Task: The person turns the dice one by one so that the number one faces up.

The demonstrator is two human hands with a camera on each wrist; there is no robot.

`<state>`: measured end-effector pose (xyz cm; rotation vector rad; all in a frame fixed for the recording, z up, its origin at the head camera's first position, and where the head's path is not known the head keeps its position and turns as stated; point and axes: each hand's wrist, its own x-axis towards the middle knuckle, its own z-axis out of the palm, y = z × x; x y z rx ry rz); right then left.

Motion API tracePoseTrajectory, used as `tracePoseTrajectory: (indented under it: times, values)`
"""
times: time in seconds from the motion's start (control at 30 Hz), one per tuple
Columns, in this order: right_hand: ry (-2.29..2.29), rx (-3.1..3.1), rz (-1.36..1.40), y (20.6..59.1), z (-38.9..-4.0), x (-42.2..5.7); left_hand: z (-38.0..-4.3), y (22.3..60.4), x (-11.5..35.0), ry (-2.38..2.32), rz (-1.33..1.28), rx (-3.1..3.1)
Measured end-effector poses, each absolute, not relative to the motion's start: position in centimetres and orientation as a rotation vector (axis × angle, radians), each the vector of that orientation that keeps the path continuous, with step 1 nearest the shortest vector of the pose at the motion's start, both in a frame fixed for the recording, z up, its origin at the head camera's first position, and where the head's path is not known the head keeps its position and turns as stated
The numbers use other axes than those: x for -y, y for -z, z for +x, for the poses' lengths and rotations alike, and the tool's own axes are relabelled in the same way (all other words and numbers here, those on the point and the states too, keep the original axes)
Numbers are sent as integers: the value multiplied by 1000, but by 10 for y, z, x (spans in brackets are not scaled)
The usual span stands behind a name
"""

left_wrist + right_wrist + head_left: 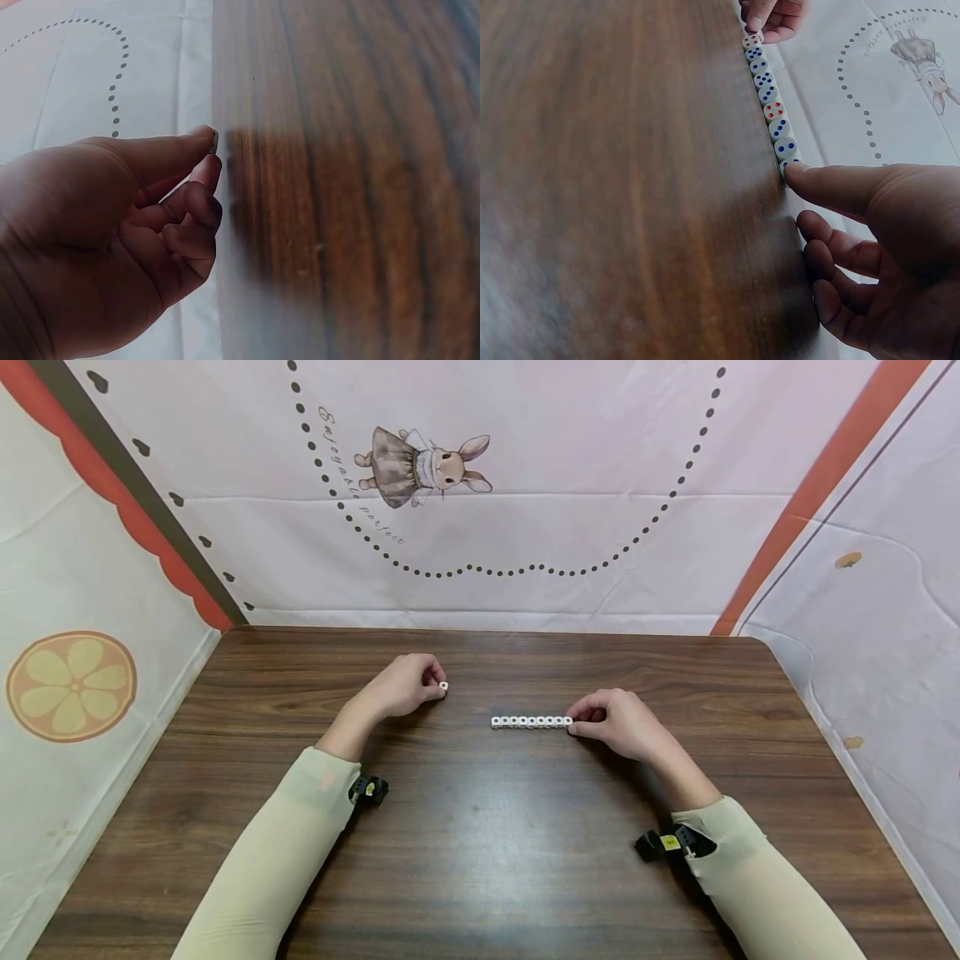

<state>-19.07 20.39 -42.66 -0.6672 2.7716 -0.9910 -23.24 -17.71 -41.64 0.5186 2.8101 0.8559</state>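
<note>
Beyond the left end of a straight row of white dice (531, 722), my left hand (405, 683) pinches a single white die (444, 686) between thumb and fingertips. Only a sliver of that die (215, 141) shows in the left wrist view. My right hand (621, 723) is at the row's right end, thumb and index finger pinching the last die (789, 166), which the thumb partly covers. The dice sit side by side on the brown wooden table (480, 860). Blue and red pips show on their near faces in the right wrist view.
A pale cloth backdrop (570, 443) with a rabbit print (420, 468) rises behind the table's far edge. Cloth walls stand at both sides. Small black cameras (370, 789) are strapped at the wrists, over light green sleeves (270, 860).
</note>
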Motion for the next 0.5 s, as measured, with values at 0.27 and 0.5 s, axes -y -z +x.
tracePoseTrajectory:
  times: [0.27,0.5]
  values:
    - [984,-2777,-656,427,-191,-204,-232,418,180,-867,530,-2777]
    - [991,-2778,-654,427,-191,-204,-233,419,182,-883,528,-2759]
